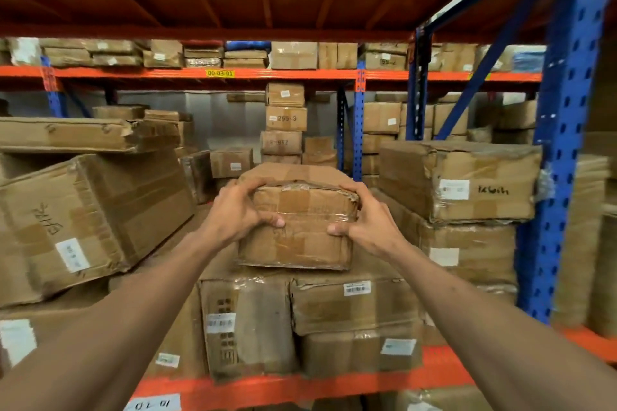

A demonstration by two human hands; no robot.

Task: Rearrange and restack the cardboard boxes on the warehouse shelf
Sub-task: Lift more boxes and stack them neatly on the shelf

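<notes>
1. A small, crumpled, tape-wrapped brown cardboard box [297, 220] sits atop two larger labelled cartons [310, 317] at the shelf's front centre.
2. The left hand [240, 210] and right hand [362, 222] clasp its upper corners, fingers curled over the top edge.
3. A big tilted carton [90, 220] leans at left; a neat two-box stack [464, 207] stands at right.
4. Judging by this disorder, restacking seems barely underway.
</notes>
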